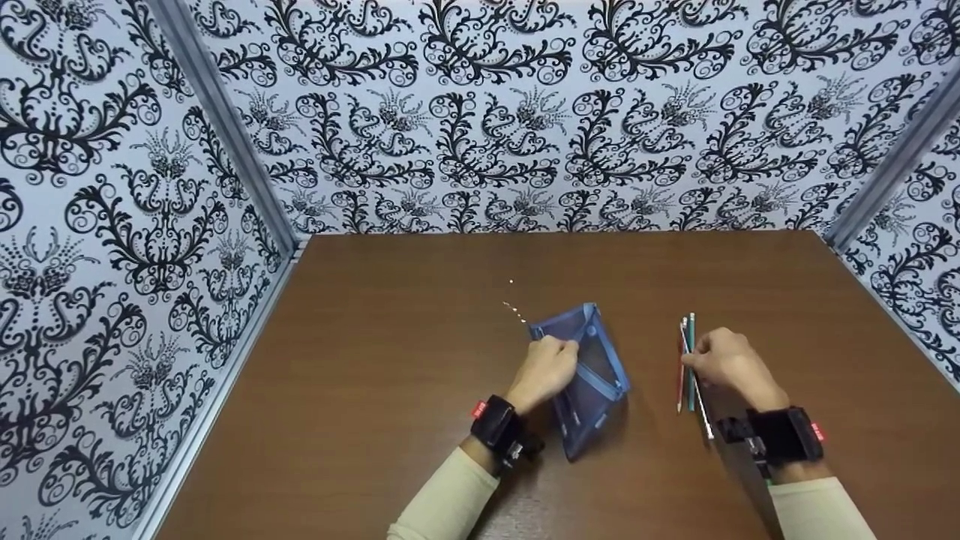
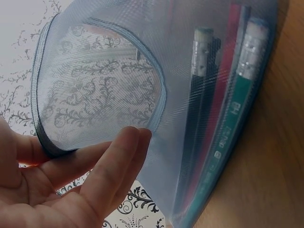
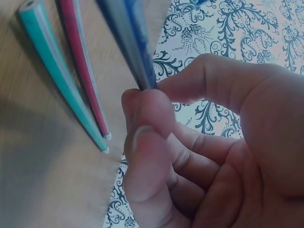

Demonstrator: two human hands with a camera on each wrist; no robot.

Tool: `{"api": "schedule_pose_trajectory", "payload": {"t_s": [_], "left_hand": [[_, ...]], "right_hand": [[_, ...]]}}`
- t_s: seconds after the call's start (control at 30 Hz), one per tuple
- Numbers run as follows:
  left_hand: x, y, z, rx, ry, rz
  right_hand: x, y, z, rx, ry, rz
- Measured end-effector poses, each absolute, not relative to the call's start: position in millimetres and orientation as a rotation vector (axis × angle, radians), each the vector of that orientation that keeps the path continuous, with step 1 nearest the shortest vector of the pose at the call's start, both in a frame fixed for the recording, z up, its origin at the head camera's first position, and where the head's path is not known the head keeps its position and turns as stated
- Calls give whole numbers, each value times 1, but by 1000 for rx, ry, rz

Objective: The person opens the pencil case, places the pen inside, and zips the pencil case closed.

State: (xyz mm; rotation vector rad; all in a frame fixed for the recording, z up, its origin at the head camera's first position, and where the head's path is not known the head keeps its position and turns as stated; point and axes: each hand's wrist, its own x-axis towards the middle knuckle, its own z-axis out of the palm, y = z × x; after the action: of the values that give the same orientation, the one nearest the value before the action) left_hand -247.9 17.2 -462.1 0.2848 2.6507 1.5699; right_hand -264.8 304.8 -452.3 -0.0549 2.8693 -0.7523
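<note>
My left hand (image 1: 546, 367) pinches the edge of a blue mesh zip pouch (image 1: 611, 352), which stands tilted over the table left of the pencils. Through the mesh in the left wrist view, a green pencil (image 2: 232, 114), a red one (image 2: 216, 109) and a dark one (image 2: 192, 99) show inside, eraser ends up. My right hand (image 1: 731, 364) grips a slim dark blue and silver pencil (image 3: 130, 42) between thumb and fingers. Beside it on the table lie a green pencil (image 3: 59, 71) and a red pencil (image 3: 83, 66), side by side.
The brown wooden table (image 1: 375, 337) is walled at the back and sides by black-and-white patterned panels (image 1: 495, 135). A short line of small white specks (image 1: 514, 309) shows just beyond the pouch's far left corner. Each wrist wears a black strap with a camera.
</note>
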Motion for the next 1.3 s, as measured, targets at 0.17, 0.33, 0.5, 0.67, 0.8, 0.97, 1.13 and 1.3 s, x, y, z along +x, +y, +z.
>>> {"api": "schedule_pose_trajectory", "payload": {"t_s": [0.17, 0.33, 0.5, 0.67, 0.8, 0.97, 1.13, 1.3], "left_hand": [[-248, 17, -462, 308, 2648, 1568], [-248, 17, -462, 282, 2656, 1561], [-249, 18, -462, 298, 2673, 1552], [-249, 17, -462, 310, 2678, 1545], [-248, 17, -462, 297, 2674, 1545], [-248, 19, -462, 277, 2656, 1554], [-248, 19, -462, 274, 2678, 1545], [-247, 19, -463, 286, 2682, 1544]], "right_hand": [[-265, 300, -452, -62, 2864, -791], [-269, 292, -452, -73, 2882, -795], [-272, 285, -450, -97, 2884, -787], [-275, 277, -448, -113, 2885, -795], [-279, 270, -444, -106, 2887, -814], [-282, 260, -439, -63, 2849, -875], [-286, 252, -435, -62, 2852, -929], [-288, 247, -435, -45, 2851, -962]]}}
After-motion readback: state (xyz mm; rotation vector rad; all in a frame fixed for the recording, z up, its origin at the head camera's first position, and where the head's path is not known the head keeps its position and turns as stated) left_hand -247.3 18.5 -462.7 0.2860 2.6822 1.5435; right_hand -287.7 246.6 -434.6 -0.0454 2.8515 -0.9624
